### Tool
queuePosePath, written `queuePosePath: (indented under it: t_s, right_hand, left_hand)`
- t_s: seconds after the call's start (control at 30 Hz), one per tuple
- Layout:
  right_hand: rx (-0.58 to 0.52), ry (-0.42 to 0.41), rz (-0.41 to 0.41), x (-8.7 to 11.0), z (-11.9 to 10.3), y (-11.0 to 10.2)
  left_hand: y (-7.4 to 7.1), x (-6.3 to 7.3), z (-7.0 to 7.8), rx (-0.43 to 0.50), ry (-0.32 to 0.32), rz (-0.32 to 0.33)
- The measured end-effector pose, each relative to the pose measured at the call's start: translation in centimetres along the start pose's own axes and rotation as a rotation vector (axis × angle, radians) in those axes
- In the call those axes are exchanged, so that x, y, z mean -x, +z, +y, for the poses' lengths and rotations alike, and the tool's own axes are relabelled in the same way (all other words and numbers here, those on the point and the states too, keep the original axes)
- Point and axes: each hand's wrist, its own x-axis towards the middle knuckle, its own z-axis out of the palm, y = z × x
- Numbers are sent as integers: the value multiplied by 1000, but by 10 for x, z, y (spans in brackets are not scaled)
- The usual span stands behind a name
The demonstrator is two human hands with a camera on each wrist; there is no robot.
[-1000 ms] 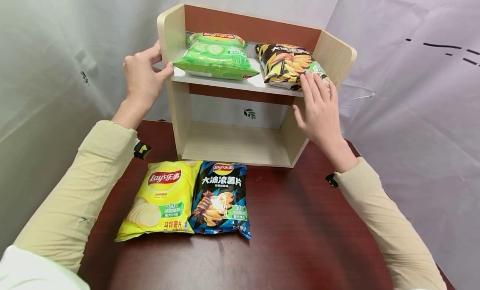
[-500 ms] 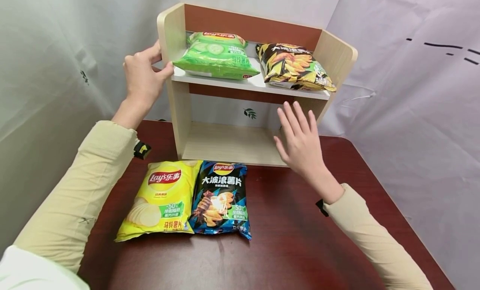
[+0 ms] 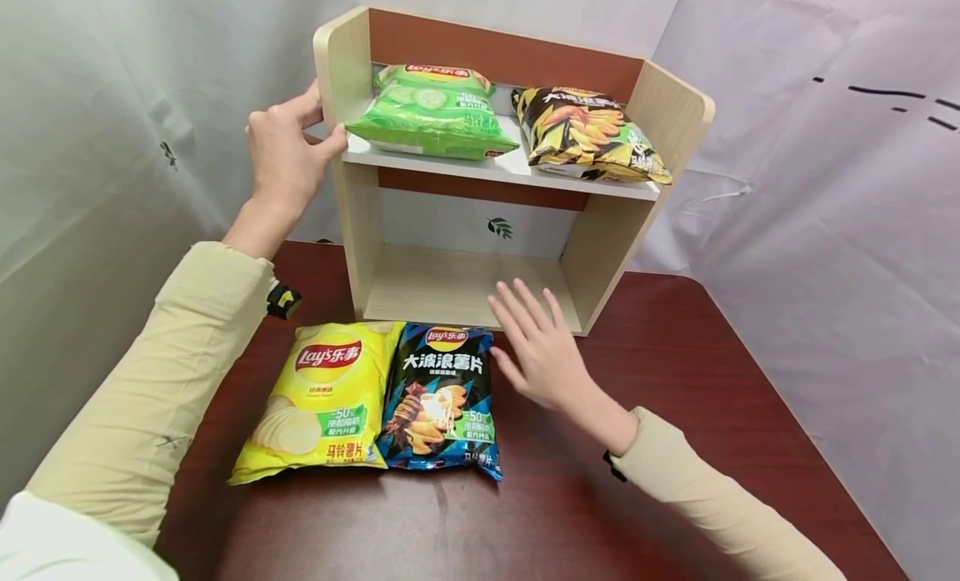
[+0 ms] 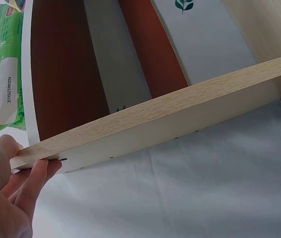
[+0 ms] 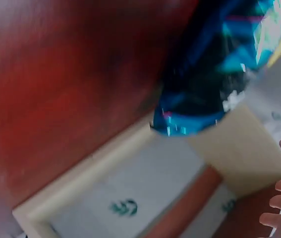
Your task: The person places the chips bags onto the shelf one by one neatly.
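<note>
My left hand (image 3: pixel 288 152) pinches the left side panel of a small wooden shelf unit (image 3: pixel 362 256); in the left wrist view the thumb and fingers (image 4: pixel 31 186) lie on opposite faces of the board. My right hand (image 3: pixel 543 352), fingers straight and spread, hangs over the table just right of a blue-black chip bag (image 3: pixel 438 406) and holds nothing. A yellow chip bag (image 3: pixel 322 402) lies against that bag's left side. On the white upper shelf rest a green chip bag (image 3: pixel 435 118) at left and a black-and-yellow chip bag (image 3: pixel 588 135) at right.
The shelf unit's wooden bottom board (image 3: pixel 450 285) stands at the back of the dark red table (image 3: pixel 675 414), behind the two bags. White sheeting (image 3: pixel 810 214) hangs around the table at the back and sides.
My right hand has left the black-and-yellow chip bag on the upper shelf and come down and left, beside the blue-black bag. My left hand has stayed put.
</note>
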Motion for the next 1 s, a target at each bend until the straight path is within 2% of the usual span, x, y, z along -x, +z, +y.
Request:
queuePosePath:
  t_s: [0.3, 0.43, 0.57, 0.77, 1.0]
  right_hand:
    - [-56, -108, -86, 12, -37, 13]
    - [-97, -164, -151, 19, -49, 14]
    - [-121, -185, -230, 26, -56, 15]
    - [-168, -210, -295, 32, -65, 16]
    - [-138, -228, -403, 36, -71, 15]
  left_hand:
    - [0, 0, 1, 0, 10, 5]
    - [1, 0, 2, -4, 20, 12]
    - [1, 0, 2, 0, 21, 13]
    - [0, 0, 1, 7, 14, 13]
    - [0, 0, 0, 2, 6, 9]
